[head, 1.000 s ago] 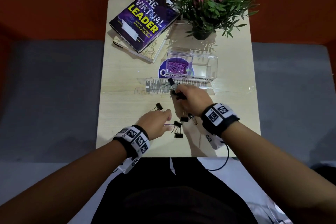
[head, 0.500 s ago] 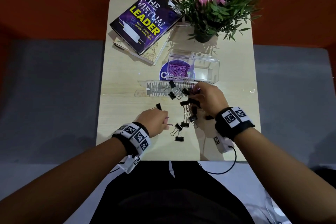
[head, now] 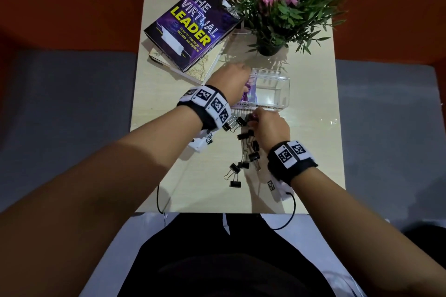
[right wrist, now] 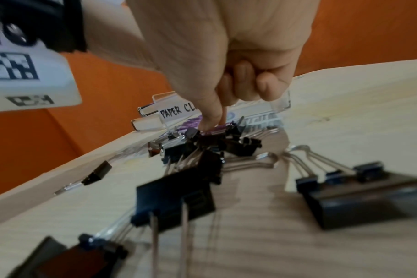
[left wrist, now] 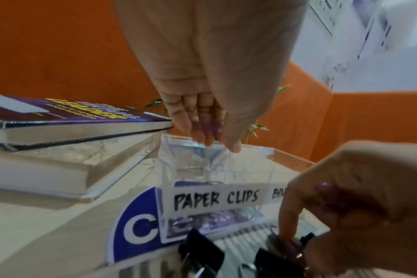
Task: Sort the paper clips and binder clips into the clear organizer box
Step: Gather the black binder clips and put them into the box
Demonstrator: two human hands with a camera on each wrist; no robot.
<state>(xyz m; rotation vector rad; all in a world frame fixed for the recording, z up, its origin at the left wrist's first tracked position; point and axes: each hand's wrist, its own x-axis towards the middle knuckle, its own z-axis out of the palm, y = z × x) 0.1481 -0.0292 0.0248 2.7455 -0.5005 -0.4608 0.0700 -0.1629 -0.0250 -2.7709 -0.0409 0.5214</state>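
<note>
The clear organizer box [head: 286,84] sits mid-table, its left cell labelled PAPER CLIPS [left wrist: 214,199] and holding purple paper clips [left wrist: 214,220]. My left hand [head: 231,77] hangs over that cell, fingers pointing down and pinching a purple paper clip [left wrist: 212,124]. Several black binder clips [head: 241,164] lie scattered in front of the box. My right hand [head: 255,116] is at the far end of this pile. Its thumb and forefinger [right wrist: 210,120] pinch purple paper clips [right wrist: 191,122] lying among the binder clips [right wrist: 174,203]. The right cell looks bare.
A stack of books [head: 190,26] lies at the back left, close to the box. A potted plant [head: 277,7] stands behind the box. A clear flat plastic sheet [head: 313,120] lies before the box, over a blue round sticker [left wrist: 136,225]. The table's near edge [head: 217,211] is by my lap.
My left hand has carried its paper clip from the near part of the table up over the box's left cell. The right hand has stayed at the pile by the box front.
</note>
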